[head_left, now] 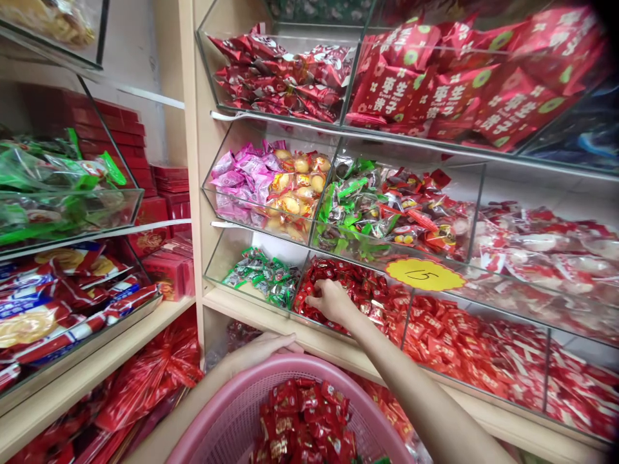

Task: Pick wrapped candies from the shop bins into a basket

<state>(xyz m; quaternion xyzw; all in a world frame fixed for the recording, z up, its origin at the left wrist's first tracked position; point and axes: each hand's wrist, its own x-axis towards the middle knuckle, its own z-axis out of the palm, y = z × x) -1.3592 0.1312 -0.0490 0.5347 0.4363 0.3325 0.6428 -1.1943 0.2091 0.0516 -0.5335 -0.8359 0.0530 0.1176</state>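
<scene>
A pink plastic basket [227, 399] with mesh walls stands in front of me, with many red-wrapped candies [307, 419] inside and a bit of green at the bottom edge. My left hand [265, 348] wraps round the far outside of the basket, its fingers lying along the rim. Over a clear bin on the low shelf, my right hand [331, 301] reaches down into dark red wrapped candies [370, 283]. Its thumb and index finger are apart, touching the candies; the other fingers are partly hidden, and no candy shows between them.
Green-wrapped candies [265, 274] fill the bin to the left, orange-red packets [445, 335] the one to the right. A yellow price tag [425, 274] reading 15 hangs above. Higher bins hold purple packets [244, 174] and big red bags [401, 84]. A wooden post [192, 148] divides the shelves.
</scene>
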